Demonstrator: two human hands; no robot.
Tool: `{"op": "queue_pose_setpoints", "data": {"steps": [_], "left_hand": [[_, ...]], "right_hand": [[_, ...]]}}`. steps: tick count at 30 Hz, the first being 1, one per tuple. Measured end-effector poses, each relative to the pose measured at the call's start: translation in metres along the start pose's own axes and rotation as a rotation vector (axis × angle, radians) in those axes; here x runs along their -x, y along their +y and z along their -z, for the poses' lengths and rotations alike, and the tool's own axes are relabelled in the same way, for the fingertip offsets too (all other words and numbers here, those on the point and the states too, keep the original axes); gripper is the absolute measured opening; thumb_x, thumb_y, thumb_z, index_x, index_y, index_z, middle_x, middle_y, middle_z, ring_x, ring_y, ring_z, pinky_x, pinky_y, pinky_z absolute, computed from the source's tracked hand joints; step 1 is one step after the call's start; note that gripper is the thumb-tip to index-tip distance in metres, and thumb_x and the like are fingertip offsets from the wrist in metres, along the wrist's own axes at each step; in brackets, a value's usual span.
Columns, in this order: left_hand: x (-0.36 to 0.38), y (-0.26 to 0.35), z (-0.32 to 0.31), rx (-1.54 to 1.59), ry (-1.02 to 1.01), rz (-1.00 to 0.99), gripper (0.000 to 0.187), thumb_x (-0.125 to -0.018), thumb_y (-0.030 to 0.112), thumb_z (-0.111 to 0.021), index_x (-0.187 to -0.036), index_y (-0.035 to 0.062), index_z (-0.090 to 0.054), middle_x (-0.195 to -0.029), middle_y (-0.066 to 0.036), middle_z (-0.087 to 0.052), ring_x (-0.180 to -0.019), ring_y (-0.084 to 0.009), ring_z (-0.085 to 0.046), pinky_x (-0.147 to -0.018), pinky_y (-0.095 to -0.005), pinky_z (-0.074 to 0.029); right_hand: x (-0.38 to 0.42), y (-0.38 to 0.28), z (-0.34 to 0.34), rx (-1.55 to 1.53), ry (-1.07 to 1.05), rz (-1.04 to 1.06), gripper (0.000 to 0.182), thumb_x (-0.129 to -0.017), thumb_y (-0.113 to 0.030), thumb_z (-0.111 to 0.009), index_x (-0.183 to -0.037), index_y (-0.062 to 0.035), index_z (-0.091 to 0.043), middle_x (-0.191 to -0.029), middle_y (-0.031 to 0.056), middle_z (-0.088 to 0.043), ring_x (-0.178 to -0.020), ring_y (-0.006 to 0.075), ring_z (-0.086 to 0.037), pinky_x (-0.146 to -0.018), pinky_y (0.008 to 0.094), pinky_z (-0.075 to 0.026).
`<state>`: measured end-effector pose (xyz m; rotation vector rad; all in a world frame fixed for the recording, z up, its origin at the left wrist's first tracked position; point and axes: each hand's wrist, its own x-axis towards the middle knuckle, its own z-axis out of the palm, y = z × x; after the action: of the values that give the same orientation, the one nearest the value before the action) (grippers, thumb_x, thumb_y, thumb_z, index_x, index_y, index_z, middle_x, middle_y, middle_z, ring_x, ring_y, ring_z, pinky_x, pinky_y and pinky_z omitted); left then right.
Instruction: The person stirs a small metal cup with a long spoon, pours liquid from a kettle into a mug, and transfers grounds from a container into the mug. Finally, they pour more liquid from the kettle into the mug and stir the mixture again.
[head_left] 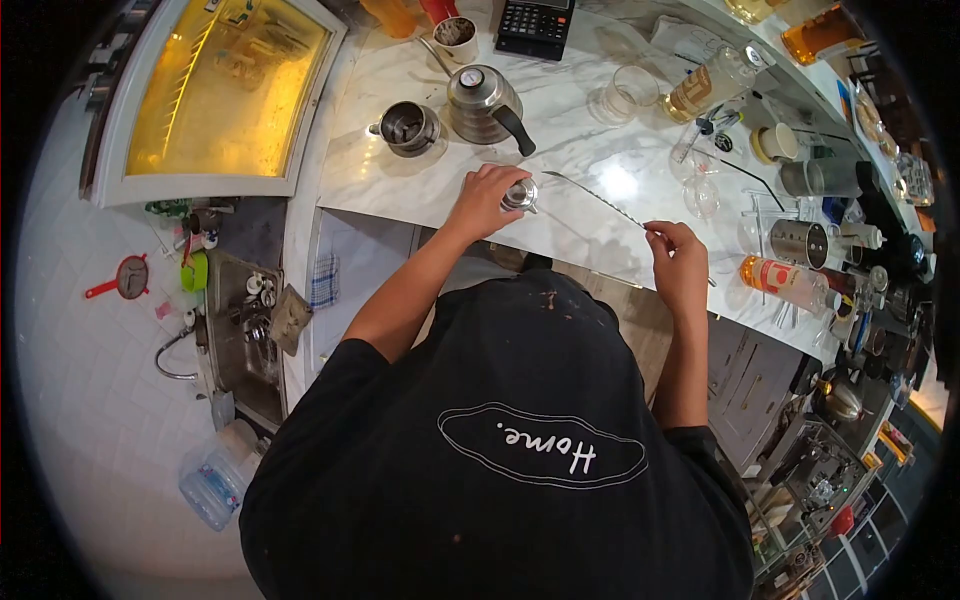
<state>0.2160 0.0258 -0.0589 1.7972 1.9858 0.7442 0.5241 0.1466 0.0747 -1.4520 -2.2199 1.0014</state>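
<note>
- Grips a small metal cup point(520, 196) in the left hand point(485, 203), fingers closed around its side, near the front edge of the marble counter point(365, 180)
- Pinches a long twisted metal rod point(600, 200) between thumb and fingers of the right hand point(680, 262), well to the right of the cup
- Slants the rod forward and leftward from the right hand, far tip just right of the cup and slightly beyond it
- Has the kettle point(480, 105) ahead of the cup, black handle pointing back toward it
</note>
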Motion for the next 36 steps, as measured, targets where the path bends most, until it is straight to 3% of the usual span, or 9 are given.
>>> {"op": "queue_pose_setpoints", "data": {"steps": [27, 36], "left_hand": [[0.075, 0.017, 0.006, 0.011, 0.031, 0.115, 0.073, -0.066, 0.02, -0.09, -0.134, 0.0214, -0.063, -0.136, 0.001, -0.061, -0.126, -0.0233, -0.052, -0.1, -0.043, -0.038], [0.074, 0.017, 0.011, -0.035, -0.079, 0.13, 0.086, -0.066, 0.02, -0.091, -0.144, 0.0219, -0.057, -0.137, -0.006, -0.057, -0.13, -0.0287, -0.049, -0.106, -0.0456, -0.036]], "right_hand": [[0.014, -0.018, -0.022, 0.03, -0.101, 0.067, 0.015, -0.092, -0.01, -0.068, -0.105, -0.0051, -0.076, -0.086, 0.015, -0.067, -0.077, 0.0285, -0.065, -0.074, 0.0389, -0.051], [0.025, -0.017, -0.028, 0.022, -0.09, 0.069, 0.015, -0.092, -0.009, -0.069, -0.105, -0.0053, -0.076, -0.086, 0.0153, -0.067, -0.077, 0.0289, -0.065, -0.074, 0.0393, -0.051]]}}
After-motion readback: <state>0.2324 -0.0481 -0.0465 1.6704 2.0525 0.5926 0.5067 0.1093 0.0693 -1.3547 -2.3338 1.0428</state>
